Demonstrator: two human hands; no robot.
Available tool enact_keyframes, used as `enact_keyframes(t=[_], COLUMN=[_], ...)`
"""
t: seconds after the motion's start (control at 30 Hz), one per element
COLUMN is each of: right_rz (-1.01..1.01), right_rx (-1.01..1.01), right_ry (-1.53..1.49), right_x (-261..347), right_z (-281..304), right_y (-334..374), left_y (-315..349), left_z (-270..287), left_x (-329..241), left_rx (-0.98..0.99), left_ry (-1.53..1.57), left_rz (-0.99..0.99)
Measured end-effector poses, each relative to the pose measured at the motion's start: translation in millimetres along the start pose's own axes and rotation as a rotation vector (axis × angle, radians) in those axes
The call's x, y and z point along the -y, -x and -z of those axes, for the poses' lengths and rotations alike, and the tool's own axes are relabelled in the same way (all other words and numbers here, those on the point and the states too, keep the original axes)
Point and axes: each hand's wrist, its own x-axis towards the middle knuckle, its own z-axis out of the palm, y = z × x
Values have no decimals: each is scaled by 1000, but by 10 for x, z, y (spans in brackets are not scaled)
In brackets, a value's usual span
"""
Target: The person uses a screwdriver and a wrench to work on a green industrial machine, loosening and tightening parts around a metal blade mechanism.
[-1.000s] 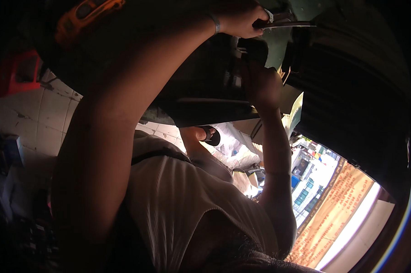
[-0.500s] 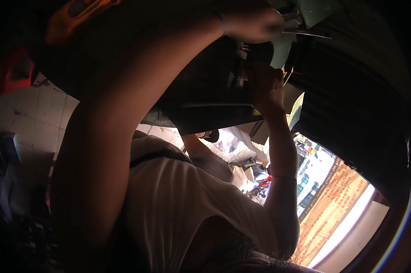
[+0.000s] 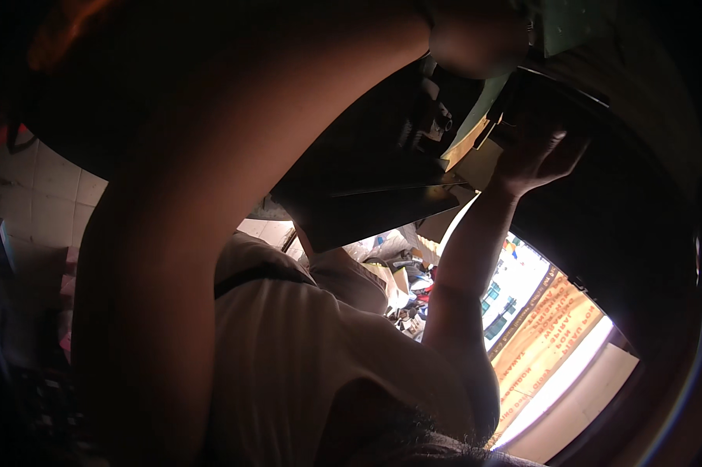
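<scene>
My left hand (image 3: 479, 43) is raised at the top of the view, bent over at the wrist beside a dark assembly. It is blurred and its fingers do not show, so I cannot make out what they hold. Lower and to the right, my right hand (image 3: 539, 159) reaches up with its fingers parted. Just above it is a dark, flat piece with a shiny edge (image 3: 572, 89); whether the fingertips touch it is lost in shadow. Between the hands and my body sits the black assembly (image 3: 366, 175), with small fittings (image 3: 436, 117) and a flat lower plate (image 3: 374, 222).
A large dark panel (image 3: 623, 202) curves along the right side. A greenish piece (image 3: 565, 27) hangs at the top. Pale tiles (image 3: 43, 183) lie at the left. Loose items (image 3: 409, 284) are piled beyond my body, and an orange-and-white printed banner (image 3: 545, 335) is at the lower right.
My right hand has come away from the black fittings and moved right, its fingers now spread. My left hand has shifted right along the top. The whole view has swung slightly.
</scene>
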Motion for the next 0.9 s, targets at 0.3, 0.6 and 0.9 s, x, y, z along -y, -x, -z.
enact_keyframes(t=[0.3,0.6,0.9], right_rz=[339,360,352], right_rx=[-375,-434,-468], right_ry=[-268,-313,-342], right_x=[-88,-5,119], right_z=[-250,-292,-359], right_y=[-943,-1099,-1214], left_y=[-7,23,15], left_z=[-54,50,-5], left_x=[37,15,0], left_rx=[-19,24,-22], left_ry=[-95,79,16], left_rz=[21,41,67])
